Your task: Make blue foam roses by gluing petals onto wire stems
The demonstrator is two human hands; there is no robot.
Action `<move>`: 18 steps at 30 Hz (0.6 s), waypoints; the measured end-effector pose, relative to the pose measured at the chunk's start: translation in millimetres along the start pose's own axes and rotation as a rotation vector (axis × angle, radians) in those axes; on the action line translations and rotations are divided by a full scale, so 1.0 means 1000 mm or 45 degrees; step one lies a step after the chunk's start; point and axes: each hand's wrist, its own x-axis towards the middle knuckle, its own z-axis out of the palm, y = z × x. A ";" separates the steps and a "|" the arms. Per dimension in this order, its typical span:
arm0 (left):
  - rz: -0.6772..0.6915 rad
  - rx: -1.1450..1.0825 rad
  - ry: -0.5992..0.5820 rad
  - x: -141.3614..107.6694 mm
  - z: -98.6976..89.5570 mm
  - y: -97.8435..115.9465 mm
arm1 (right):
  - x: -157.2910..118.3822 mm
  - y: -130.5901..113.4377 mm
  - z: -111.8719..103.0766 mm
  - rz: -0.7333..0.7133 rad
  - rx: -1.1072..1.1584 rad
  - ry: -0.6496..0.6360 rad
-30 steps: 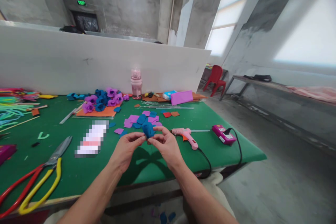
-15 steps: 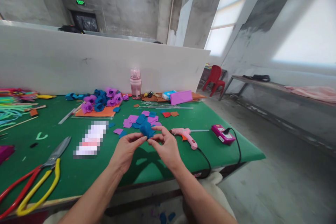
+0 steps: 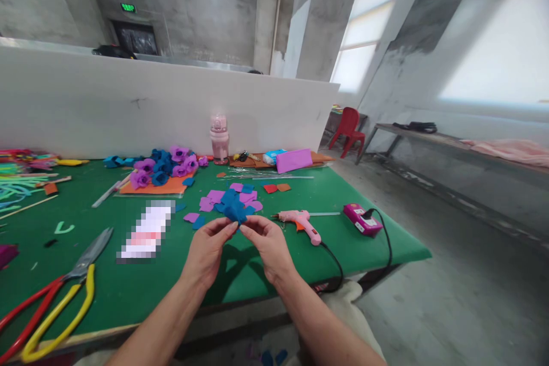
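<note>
Between both sets of fingertips is a blue paper flower (image 3: 234, 208), held up just over the near middle of the table. My left hand (image 3: 211, 246) pinches its lower left side, thumb and index finger closed. From the other side my right hand (image 3: 266, 243) pinches its base, with the thumb near the left one. Beyond the flower lie loose purple petal pieces (image 3: 206, 204) and blue petal pieces (image 3: 198, 222). To the right of my right hand a pink hot glue gun (image 3: 302, 223) rests on its side.
Red-and-yellow-handled scissors (image 3: 81, 274) lie at left on the green table (image 3: 171, 291). Finished purple and blue flowers (image 3: 160, 168) sit on orange paper behind. A pink bottle (image 3: 220, 140) stands by the white partition (image 3: 171, 97). A magenta power box (image 3: 362, 219) with a cord is right.
My right index finger has come down from the flower's upper right side to its base. The blue flower now looks more spread out. The view has shifted slightly.
</note>
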 end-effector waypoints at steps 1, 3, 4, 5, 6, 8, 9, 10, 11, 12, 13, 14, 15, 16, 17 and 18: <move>0.009 -0.002 -0.001 0.000 0.000 -0.001 | 0.000 0.000 0.000 -0.009 -0.006 0.013; 0.027 -0.006 -0.010 0.001 -0.001 -0.002 | 0.000 0.002 0.001 -0.030 -0.043 0.042; 0.034 -0.009 -0.016 0.001 -0.001 -0.002 | -0.001 0.002 0.001 -0.047 -0.070 0.052; 0.039 -0.011 -0.024 0.001 -0.001 -0.002 | -0.001 0.003 0.000 -0.071 -0.103 0.056; 0.044 -0.011 -0.030 0.001 0.000 -0.002 | -0.001 0.004 0.000 -0.100 -0.141 0.056; 0.055 -0.011 -0.036 0.001 0.000 -0.002 | -0.002 0.006 0.000 -0.171 -0.234 0.052; 0.060 -0.013 -0.038 0.001 0.000 -0.002 | -0.003 0.006 0.000 -0.207 -0.287 0.052; 0.063 -0.015 -0.039 0.000 0.000 -0.002 | -0.004 0.005 0.000 -0.245 -0.340 0.056; 0.064 -0.018 -0.036 0.000 0.000 -0.001 | -0.005 0.005 0.000 -0.283 -0.394 0.061; 0.064 -0.022 -0.033 0.000 0.000 -0.001 | -0.006 0.003 0.001 -0.323 -0.446 0.064; 0.062 -0.025 -0.030 0.000 0.000 0.000 | -0.007 0.002 0.001 -0.363 -0.497 0.065; 0.061 -0.029 -0.023 0.000 0.000 0.000 | -0.008 0.000 0.002 -0.401 -0.545 0.064; 0.060 -0.035 -0.018 -0.001 0.000 0.000 | -0.009 -0.001 0.002 -0.437 -0.588 0.063; 0.062 -0.043 -0.012 -0.001 0.000 0.001 | -0.009 -0.002 0.003 -0.470 -0.626 0.064; 0.063 -0.053 -0.009 -0.001 0.000 0.001 | -0.010 -0.003 0.003 -0.501 -0.660 0.064; 0.066 -0.064 -0.005 -0.001 0.000 0.002 | -0.011 -0.003 0.004 -0.532 -0.689 0.065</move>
